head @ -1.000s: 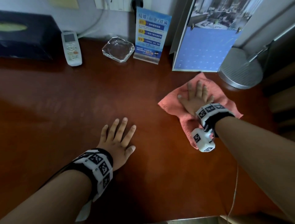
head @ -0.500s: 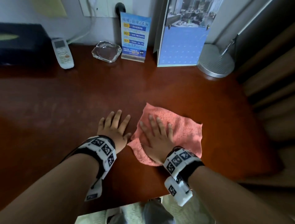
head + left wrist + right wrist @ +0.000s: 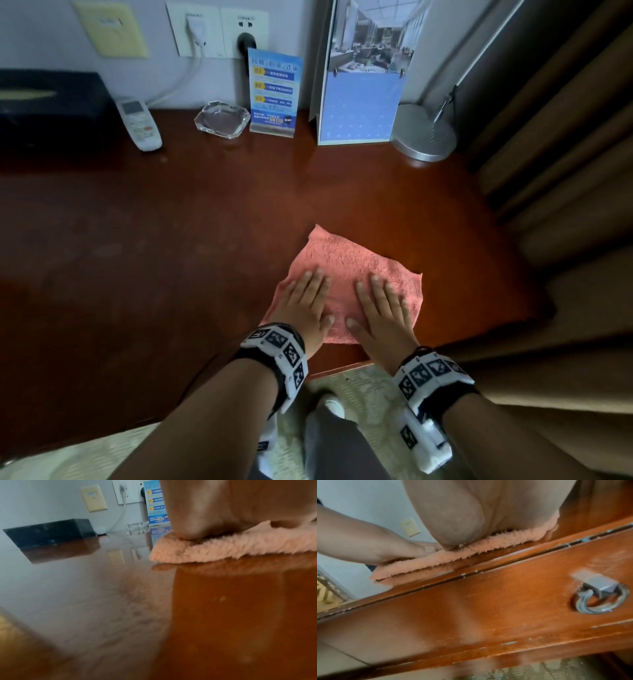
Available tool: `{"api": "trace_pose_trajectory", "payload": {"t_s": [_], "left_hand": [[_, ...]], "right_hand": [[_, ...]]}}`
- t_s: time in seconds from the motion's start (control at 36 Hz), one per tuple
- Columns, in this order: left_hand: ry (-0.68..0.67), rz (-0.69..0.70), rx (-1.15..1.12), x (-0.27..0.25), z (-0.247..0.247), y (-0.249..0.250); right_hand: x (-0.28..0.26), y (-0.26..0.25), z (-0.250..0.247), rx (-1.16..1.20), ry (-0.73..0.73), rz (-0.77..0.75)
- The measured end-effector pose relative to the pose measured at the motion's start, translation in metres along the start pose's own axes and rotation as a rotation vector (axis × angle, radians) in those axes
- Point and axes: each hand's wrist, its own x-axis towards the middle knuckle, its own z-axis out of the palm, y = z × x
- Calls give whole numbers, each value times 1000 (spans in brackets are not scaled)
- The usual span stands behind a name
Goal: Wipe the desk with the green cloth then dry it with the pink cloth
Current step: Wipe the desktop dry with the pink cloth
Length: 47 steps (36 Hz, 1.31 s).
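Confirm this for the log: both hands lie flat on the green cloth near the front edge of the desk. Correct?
Not quite. The cloth is pink, not green, as the head view shows. The rest holds: the left hand and right hand both lie flat on it, near the front edge of the desk.

Both hands [image 3: 346, 308] hide much of the pink cloth [image 3: 346, 255].

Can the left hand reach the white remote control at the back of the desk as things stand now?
Probably yes. The left hand lies flat on the pink cloth, holding nothing, and the desk between it and the remote control is bare. It would need a long stretch forward and left.
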Motion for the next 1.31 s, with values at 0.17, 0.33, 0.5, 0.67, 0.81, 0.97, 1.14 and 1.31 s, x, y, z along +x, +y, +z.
{"api": "trace_pose_trajectory", "payload": {"t_s": [0.17, 0.33, 0.5, 0.67, 0.81, 0.97, 1.14, 1.31], "left_hand": [[26, -13, 53, -16, 21, -17], [60, -50, 33, -41, 38, -40], [150, -109, -16, -83, 49, -81], [160, -131, -84, -116, 60, -119], [102, -289, -84, -119, 41, -117], [-5, -509, -147, -78, 19, -117], [-25, -505, -204, -36, 0, -127], [-33, -490, -179, 5, -26, -147]], "right_hand": [[-10, -23, 10, -20, -40, 47], [-20, -53, 20, -36, -72, -21], [-34, -103, 32, -22, -100, -143], [-41, -142, 43, -8, -115, -244], [-45, -145, 37, -44, -109, -328], [-29, -150, 26, -46, -158, -358], [3, -149, 17, -92, -169, -323], [50, -145, 0, -100, -145, -315]]}}
